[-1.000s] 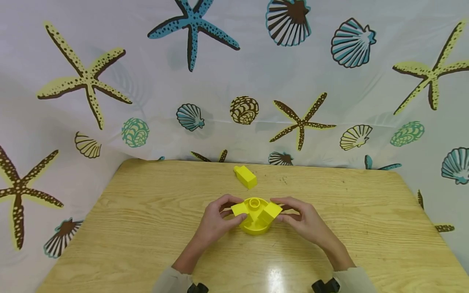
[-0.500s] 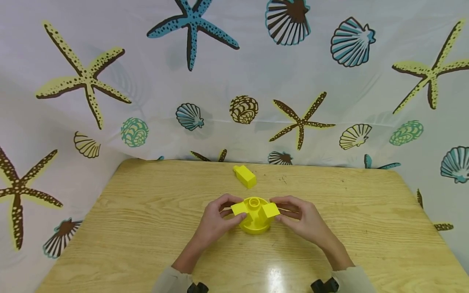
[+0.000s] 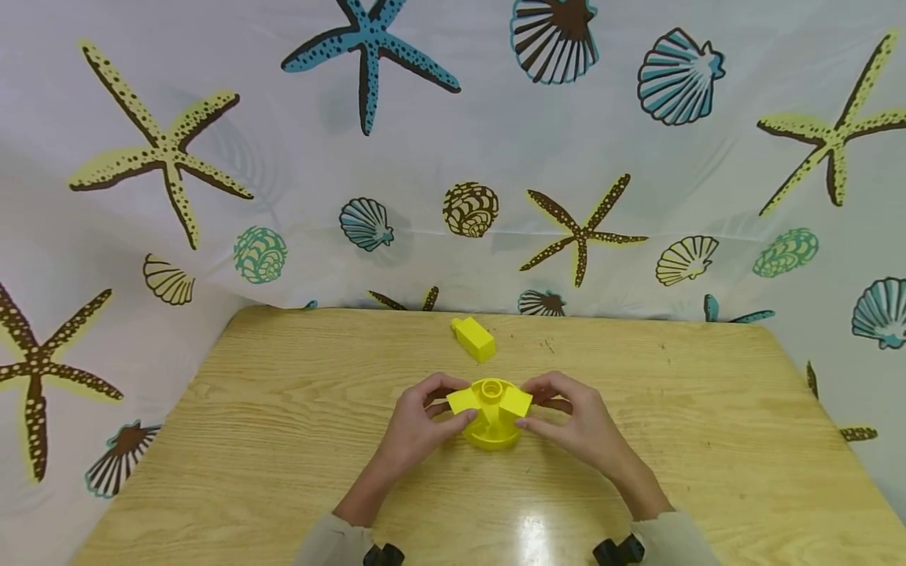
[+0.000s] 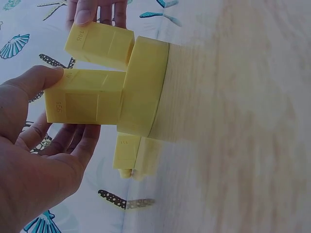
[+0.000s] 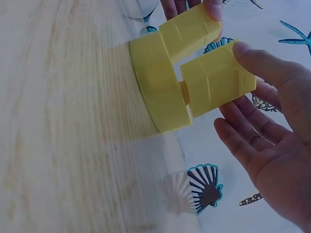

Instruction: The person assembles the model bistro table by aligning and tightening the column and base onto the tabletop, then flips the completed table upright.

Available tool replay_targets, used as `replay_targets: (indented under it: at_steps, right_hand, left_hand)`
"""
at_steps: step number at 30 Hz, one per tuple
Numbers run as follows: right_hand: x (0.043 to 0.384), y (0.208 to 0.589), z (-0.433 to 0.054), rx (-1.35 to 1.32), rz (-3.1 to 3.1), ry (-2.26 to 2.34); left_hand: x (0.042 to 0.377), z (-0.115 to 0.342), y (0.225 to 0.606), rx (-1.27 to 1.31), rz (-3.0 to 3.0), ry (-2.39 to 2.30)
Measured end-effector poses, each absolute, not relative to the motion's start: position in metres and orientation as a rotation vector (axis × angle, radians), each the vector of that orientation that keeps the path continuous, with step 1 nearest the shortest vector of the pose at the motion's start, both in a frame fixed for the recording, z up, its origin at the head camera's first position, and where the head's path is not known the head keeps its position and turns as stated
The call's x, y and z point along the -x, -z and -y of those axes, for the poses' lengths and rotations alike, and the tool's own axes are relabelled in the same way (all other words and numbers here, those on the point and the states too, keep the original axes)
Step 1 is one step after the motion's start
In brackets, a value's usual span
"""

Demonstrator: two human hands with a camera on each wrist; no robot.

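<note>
A round yellow base (image 3: 493,442) lies on the table, with a raised ring at its far side. My left hand (image 3: 418,419) grips a yellow block (image 4: 85,99) standing on the base, thumb on its top edge. With thumb and fingers my right hand (image 3: 583,424) pinches a second yellow block (image 5: 218,80), which leans slightly. In the right wrist view a short peg (image 5: 184,92) shows between this second block and the base, so a small gap remains visible there. The peg's lower end is hidden by the base rim.
Beyond the base, a third yellow block (image 3: 474,339) lies on its side with a peg at one end. The wooden table (image 3: 283,440) ends at a white cloth (image 3: 425,157) printed with starfish and shells.
My right hand has moved a little left, bringing its block inward over the base and turning it. My left hand and its block stay put.
</note>
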State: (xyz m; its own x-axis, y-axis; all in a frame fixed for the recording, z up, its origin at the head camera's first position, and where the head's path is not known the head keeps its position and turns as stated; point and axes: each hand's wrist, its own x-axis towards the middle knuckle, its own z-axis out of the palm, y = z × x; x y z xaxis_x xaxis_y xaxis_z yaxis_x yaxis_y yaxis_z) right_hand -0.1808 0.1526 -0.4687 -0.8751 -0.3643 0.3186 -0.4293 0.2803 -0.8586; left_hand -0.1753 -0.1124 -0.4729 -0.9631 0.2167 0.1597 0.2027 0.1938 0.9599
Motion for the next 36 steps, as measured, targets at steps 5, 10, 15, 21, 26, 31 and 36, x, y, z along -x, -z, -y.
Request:
replay_targets:
  at_steps: [5,10,15,21,26,31,36]
  right_hand:
    - [0.182,0.470,-0.147,-0.829,2.489,-1.580]
    - [0.182,0.471,-0.144,-0.841,2.507,-1.532]
    - [0.184,0.467,-0.147,-0.866,2.550,-1.572]
    - [0.188,0.462,-0.153,-0.962,2.586,-1.558]
    - [0.189,0.461,-0.153,-0.940,2.572,-1.547]
    - [0.189,0.462,-0.152,-0.937,2.540,-1.658]
    - [0.186,0.459,-0.153,-0.916,2.564,-1.729]
  left_hand:
    - [0.176,0.113,0.472,-0.435,-2.411,-1.945]
    - [0.176,0.113,0.472,-0.424,-2.419,-1.934]
    - [0.176,0.112,0.473,-0.426,-2.398,-1.952]
    - [0.176,0.113,0.474,-0.435,-2.389,-1.956]
    - [0.177,0.113,0.475,-0.437,-2.386,-1.956]
    - [0.176,0.113,0.474,-0.436,-2.371,-1.978]
    - [0.176,0.113,0.474,-0.441,-2.363,-1.989]
